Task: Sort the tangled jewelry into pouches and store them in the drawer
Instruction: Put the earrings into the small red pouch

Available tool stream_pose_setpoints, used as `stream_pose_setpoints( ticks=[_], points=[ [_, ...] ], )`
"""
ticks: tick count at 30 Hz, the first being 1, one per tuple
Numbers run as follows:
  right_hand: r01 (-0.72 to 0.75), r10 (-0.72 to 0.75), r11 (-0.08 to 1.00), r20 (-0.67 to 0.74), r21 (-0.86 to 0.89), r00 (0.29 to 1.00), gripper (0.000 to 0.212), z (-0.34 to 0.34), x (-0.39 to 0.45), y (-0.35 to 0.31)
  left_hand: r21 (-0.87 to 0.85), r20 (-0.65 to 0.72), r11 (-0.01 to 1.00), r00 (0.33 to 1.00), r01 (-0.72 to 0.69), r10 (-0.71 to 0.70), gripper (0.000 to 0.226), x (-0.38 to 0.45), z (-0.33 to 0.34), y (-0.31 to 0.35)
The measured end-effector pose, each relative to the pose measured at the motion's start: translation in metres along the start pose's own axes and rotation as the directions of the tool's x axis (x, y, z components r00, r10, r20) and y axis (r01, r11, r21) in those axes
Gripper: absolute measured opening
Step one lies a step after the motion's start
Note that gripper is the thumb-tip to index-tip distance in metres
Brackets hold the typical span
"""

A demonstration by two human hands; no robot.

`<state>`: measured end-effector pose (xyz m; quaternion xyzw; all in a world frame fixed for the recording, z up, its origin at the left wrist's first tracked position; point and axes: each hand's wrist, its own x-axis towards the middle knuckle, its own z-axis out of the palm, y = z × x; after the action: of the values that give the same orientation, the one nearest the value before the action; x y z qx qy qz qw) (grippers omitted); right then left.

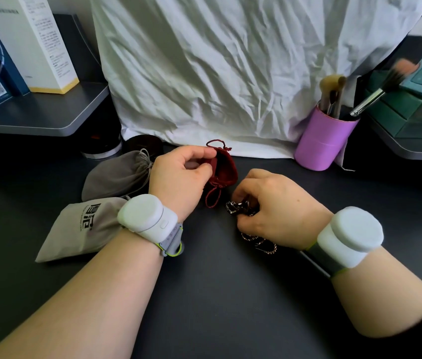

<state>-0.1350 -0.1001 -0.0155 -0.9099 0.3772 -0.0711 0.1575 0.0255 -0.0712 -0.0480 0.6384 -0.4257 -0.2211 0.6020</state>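
My left hand (179, 174) pinches the rim of a small dark red drawstring pouch (224, 172) and holds its mouth apart just above the dark desk. To its right my right hand (274, 206) is closed over a dark metal jewelry piece (238, 208) lying on the desk. A thin gold chain (259, 242) trails out from under that hand's heel. Two grey drawstring pouches lie at the left: a plain one (116, 177) and a lighter one with printed characters (83, 229). No drawer shows.
A crumpled white cloth (243, 73) covers the back of the desk (217, 294). A purple cup of makeup brushes (323, 141) stands at the right, teal boxes (417, 107) behind it. A raised shelf (49, 112) at the left bears tall boxes; dark jars (101, 146) sit below.
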Motion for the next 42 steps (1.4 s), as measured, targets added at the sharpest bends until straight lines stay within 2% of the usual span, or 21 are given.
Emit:
stream_pose_setpoints(
  ticks=[8,11,14,17,19,22,24,26,28,33,38,42],
  points=[
    [0.017,-0.017,1.000,-0.007,0.004,1.000,0.012,0.001,0.000,0.003,-0.006,0.019,1.000,1.000,-0.003,0.003,0.034,0.000,0.000,0.001],
    [-0.008,0.011,0.994,-0.021,0.109,1.000,0.011,-0.002,0.000,0.007,-0.016,0.023,1.000,1.000,0.003,-0.002,0.034,-0.001,0.000,0.001],
    [-0.098,0.110,0.955,-0.029,0.279,0.993,0.011,-0.006,-0.001,0.013,-0.024,0.039,1.000,0.999,0.010,-0.009,0.033,-0.002,0.001,0.002],
    [-0.189,0.213,0.839,0.011,0.511,0.977,0.012,-0.010,-0.001,0.019,-0.029,0.059,0.999,0.998,0.017,-0.016,0.033,-0.002,0.001,0.003],
    [-0.193,0.233,0.737,0.024,0.648,0.972,0.016,-0.010,-0.001,0.021,-0.031,0.070,0.999,0.997,0.024,-0.021,0.033,-0.003,0.002,0.003],
    [-0.094,0.233,0.487,-0.025,0.868,0.972,0.023,-0.011,0.000,0.019,-0.037,0.079,0.999,0.997,0.030,-0.027,0.034,-0.005,0.002,0.004],
    [0.006,0.229,0.332,-0.086,0.943,0.970,0.026,-0.012,0.002,0.017,-0.051,0.086,0.998,0.996,0.040,-0.035,0.034,-0.005,0.003,0.005],
    [0.069,0.238,0.286,-0.140,0.956,0.961,0.026,-0.012,0.005,0.014,-0.060,0.104,0.997,0.994,0.050,-0.044,0.035,-0.006,0.004,0.006],
    [0.087,0.264,0.339,-0.183,0.937,0.947,0.020,-0.009,0.008,0.011,-0.061,0.123,0.997,0.992,0.050,-0.042,0.034,-0.007,0.004,0.008],
    [0.062,0.295,0.597,-0.290,0.800,0.910,0.016,-0.001,0.012,0.009,-0.079,0.155,0.996,0.987,0.044,-0.031,0.029,-0.010,0.005,0.010],
    [0.089,0.269,0.667,-0.350,0.740,0.897,0.026,0.001,0.013,0.003,-0.114,0.170,0.991,0.984,0.063,-0.043,0.025,-0.011,0.006,0.012],
    [0.040,0.279,0.775,-0.398,0.631,0.874,0.018,-0.003,0.009,0.009,-0.126,0.127,0.990,0.991,0.059,-0.043,0.026,-0.009,0.005,0.011]
  ],
)
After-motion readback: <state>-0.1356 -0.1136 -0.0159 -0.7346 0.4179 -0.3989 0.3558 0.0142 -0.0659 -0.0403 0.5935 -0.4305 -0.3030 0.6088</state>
